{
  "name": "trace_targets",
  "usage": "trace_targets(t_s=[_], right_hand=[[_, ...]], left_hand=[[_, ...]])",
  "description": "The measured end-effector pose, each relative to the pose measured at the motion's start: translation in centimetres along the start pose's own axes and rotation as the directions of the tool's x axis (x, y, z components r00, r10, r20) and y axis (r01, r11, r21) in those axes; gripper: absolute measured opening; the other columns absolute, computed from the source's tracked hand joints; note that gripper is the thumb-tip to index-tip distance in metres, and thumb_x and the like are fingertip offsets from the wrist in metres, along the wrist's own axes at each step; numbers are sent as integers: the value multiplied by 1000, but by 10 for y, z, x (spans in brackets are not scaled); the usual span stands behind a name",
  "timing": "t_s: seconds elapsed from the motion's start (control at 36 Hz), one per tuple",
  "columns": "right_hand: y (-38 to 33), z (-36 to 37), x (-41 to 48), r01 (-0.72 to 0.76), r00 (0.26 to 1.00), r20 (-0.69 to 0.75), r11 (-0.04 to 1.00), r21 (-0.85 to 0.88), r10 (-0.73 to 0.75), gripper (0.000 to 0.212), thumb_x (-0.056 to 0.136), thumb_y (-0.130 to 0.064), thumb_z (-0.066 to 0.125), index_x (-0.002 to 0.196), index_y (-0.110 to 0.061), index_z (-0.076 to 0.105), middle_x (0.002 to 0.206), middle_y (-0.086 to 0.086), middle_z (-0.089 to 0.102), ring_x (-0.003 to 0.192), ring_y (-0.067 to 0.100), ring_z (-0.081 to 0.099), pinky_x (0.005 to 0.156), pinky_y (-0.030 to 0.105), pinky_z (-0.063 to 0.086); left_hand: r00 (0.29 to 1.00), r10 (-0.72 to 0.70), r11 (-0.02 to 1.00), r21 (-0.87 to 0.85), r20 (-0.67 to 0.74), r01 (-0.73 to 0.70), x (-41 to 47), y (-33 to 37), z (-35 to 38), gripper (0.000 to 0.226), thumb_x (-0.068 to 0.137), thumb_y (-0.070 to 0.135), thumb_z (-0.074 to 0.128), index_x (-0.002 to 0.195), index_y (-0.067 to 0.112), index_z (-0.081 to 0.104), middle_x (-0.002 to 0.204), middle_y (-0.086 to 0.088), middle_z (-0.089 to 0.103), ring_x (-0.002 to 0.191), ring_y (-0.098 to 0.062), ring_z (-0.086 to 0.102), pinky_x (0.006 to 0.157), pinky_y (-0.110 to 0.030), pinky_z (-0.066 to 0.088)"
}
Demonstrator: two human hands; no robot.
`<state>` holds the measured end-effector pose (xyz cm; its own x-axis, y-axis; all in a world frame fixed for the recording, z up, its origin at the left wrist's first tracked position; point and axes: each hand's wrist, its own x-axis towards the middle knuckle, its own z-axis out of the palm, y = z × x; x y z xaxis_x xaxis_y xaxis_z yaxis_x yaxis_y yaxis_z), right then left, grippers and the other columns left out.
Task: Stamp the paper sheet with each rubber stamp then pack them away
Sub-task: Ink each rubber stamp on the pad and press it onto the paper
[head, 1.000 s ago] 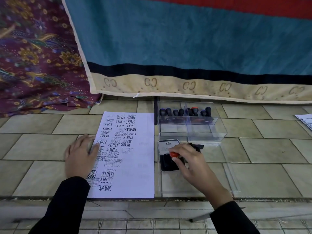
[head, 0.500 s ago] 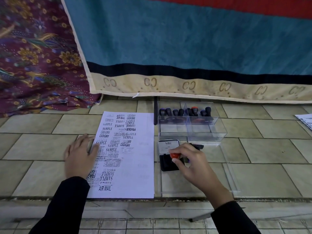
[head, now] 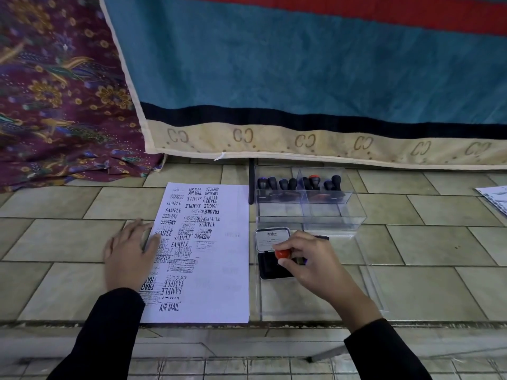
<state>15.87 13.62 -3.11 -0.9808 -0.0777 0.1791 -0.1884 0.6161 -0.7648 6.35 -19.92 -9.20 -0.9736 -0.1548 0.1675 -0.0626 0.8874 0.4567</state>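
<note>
A white paper sheet point(head: 216, 272), covered on its left half with black stamp prints, lies on the tiled ledge. My left hand point(head: 129, 253) rests flat on the sheet's left edge, fingers spread. My right hand point(head: 307, 259) grips a red-knobbed rubber stamp point(head: 282, 254) and holds it down on the black ink pad point(head: 270, 267), whose lid point(head: 270, 237) stands open. Behind the pad, a clear plastic box point(head: 310, 212) holds several black-handled stamps point(head: 277, 185) and one with a red knob point(head: 313, 178).
The box's clear lid point(head: 367, 292) lies flat under the ink pad and my right wrist. A blue, red and cream blanket point(head: 301, 78) and a purple floral cloth point(head: 55, 91) hang behind. More papers point(head: 493, 198) show at the right edge. The ledge drops off just in front of me.
My right hand has barely shifted on the ink pad with the red-knobbed stamp. My left hand stays on the paper.
</note>
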Motion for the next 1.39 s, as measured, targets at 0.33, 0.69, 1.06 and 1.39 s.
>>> trace_targets(t_s=[0.33,0.69,1.06,1.39], right_hand=[[-5,-1,0,-107,994,16,993,52,106,26,79,-5,73,101,-20,73,95,-17,63,94,-3,61,86,15,52],[-58,37,37,99,995,6,994,-48,-99,28,86,-17,68,113,-16,67,108,1,65,91,12,64,87,25,53],[-69,99,59,106,981,177,985,-138,-81,30,93,-19,57,123,-15,59,115,8,58,99,26,59,88,37,50],[-70,108,58,164,975,174,973,-162,-135,26,94,-9,54,119,-6,61,113,11,59,104,26,56,89,36,47]], left_hand=[[1000,1,1000,12,-2,-1,0,0,0,34,93,28,59,126,18,61,147,-2,47,139,-21,36,115,-39,14],[1000,16,1000,17,-12,-16,1,-3,1,32,94,30,58,124,21,61,145,0,48,136,-21,37,114,-38,16],[1000,10,1000,12,-13,-10,2,-5,3,32,93,31,59,123,21,62,146,1,47,137,-20,36,115,-37,15],[1000,23,1000,10,-21,-22,2,-6,3,31,93,30,59,123,22,62,145,0,47,136,-21,37,114,-38,15]])
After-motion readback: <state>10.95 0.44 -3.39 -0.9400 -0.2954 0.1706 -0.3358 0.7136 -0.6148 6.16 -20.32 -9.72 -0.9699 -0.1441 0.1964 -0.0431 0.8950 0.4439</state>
